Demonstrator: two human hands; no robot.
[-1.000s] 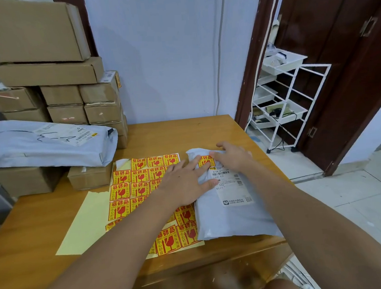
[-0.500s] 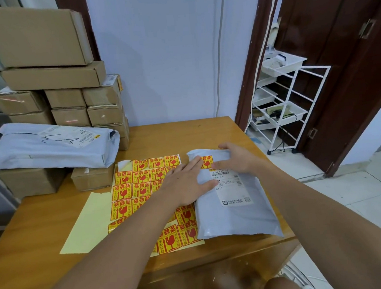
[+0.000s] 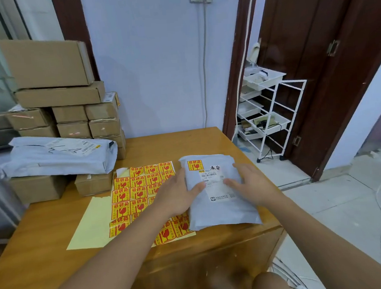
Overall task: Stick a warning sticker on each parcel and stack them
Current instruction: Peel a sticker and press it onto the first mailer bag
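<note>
**Both hands on a stickered grey parcel**

A grey parcel (image 3: 214, 192) lies at the surface's (image 3: 54, 223) 3 o'clock edge, a yellow warning sticker (image 3: 195, 165) on its 11 o'clock corner. The left hand (image 3: 177, 197) touches its 9 o'clock side and the right hand (image 3: 249, 185) its 3 o'clock side, fingers relaxed. The sticker sheet (image 3: 134, 194) lies just beside it at 9 o'clock. Stacked cardboard boxes (image 3: 67, 103) and another grey parcel (image 3: 58, 158) stand at 10 o'clock.

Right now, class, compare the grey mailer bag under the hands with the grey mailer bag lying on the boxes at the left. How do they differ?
The near mailer bag lies flat on the table, partly over the sticker sheet; the far mailer bag rests on cardboard boxes.

The near one is touched by the left hand and the right hand; the far one is untouched.

The near one looks smaller and thinner.

Both are grey with white shipping labels.
</note>
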